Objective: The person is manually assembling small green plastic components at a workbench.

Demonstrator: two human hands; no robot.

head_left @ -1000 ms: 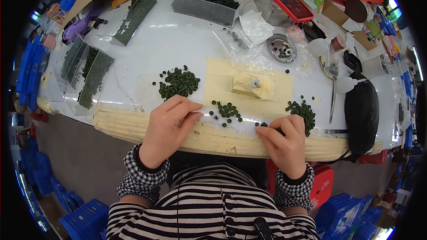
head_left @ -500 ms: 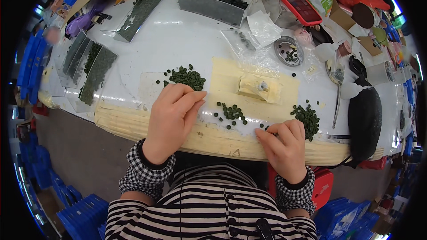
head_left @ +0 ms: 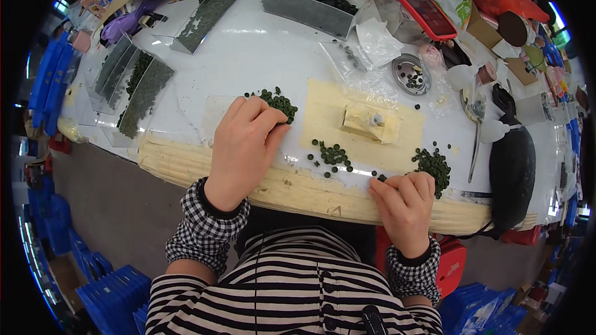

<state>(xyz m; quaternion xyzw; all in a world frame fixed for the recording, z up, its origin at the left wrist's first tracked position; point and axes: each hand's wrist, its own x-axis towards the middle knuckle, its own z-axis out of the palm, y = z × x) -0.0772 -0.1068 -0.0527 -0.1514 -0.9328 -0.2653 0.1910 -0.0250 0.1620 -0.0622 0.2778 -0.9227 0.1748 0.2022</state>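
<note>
My left hand (head_left: 243, 149) is closed, its thumb and forefinger nearly together at the near edge of a pile of small dark green round pieces (head_left: 277, 100). The hand covers part of that pile, and its fingertips hide whatever they may pinch. On the right, my right hand (head_left: 406, 208) is closed too, thumb against bent fingers, low at the table's front edge. Two or three loose green pieces (head_left: 380, 177) lie just beyond its fingertips. Between the hands is a small scattered group of green pieces (head_left: 334, 155). Another heap of them (head_left: 433, 169) lies just beyond my right hand.
A small yellow-wrapped block (head_left: 371, 125) stands on a yellow sheet (head_left: 316, 111). Clear-walled trays of green pieces (head_left: 310, 14) stand at the back and left (head_left: 146, 99). At right are a round metal dish (head_left: 411, 74), long tweezers (head_left: 475, 149) and a black pouch (head_left: 512, 167).
The view has shifted slightly. My left hand has moved a little farther over the left pile and covers more of it. My right hand stays nearly in place, its fingers still bent together.
</note>
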